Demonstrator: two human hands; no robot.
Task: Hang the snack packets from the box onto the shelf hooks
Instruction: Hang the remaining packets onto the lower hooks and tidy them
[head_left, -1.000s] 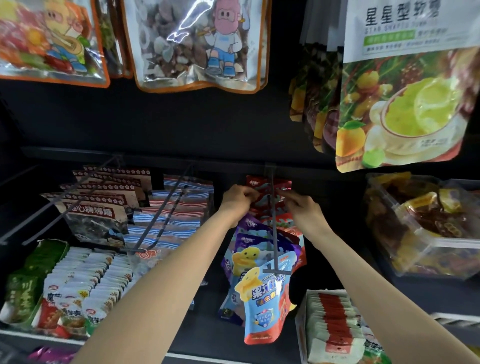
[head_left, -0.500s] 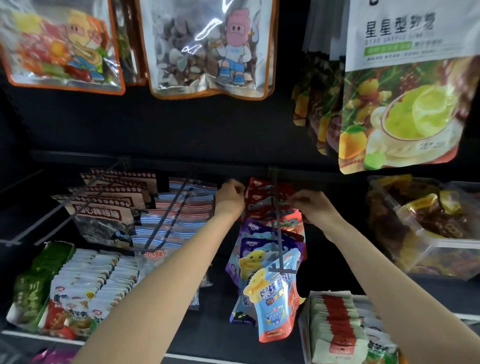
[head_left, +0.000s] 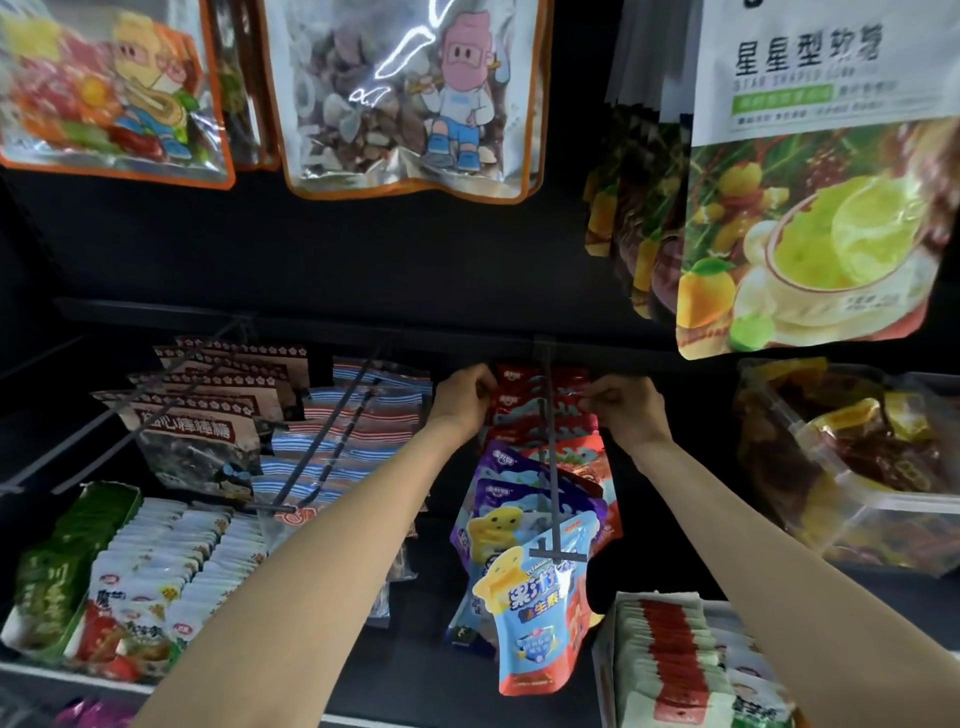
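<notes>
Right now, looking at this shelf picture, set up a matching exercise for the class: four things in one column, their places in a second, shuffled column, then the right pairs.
Things
1. red packets
2. blue packet
3. star-shaped gummy bag
4. green packets

Places
A. far left of the lower shelf, standing in a row
B. hanging at the top right
C. at the back of the middle hook, between the left hand and the right hand
D. at the front end of the middle hook

Pairs: 1-C, 2-D, 3-B, 4-A
</notes>
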